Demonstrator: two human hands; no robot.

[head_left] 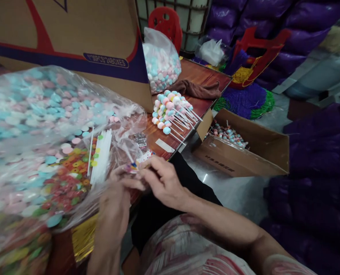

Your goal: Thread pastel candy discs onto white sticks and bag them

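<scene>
Candy piece [135, 165], small and multicoloured, is pinched between both hands near the table's near edge, right of the white sticks; its shape is hard to make out behind the fingers.

Far left: a large clear bag of candies [41, 126] is seen, blurred and cut off by the frame; pink, blue and white discs above, red, orange and green rings lower down. A bundle of white sticks [102, 156] lies on the bag's right part.

Left hand [114, 206]: fingers curled closed on the candy piece from below; fingertips partly hidden by the right hand.

Right hand [161, 181]: fingers closed on the same piece from above.

Behind: a cardboard box [81, 42], top cut off. Further right on the wooden table [204, 78], a pile of finished candy sticks [172, 110] and a smaller candy bag [161, 61] are noted.

Far right, on the floor: an open carton [244, 152], contents only partly visible.
</scene>
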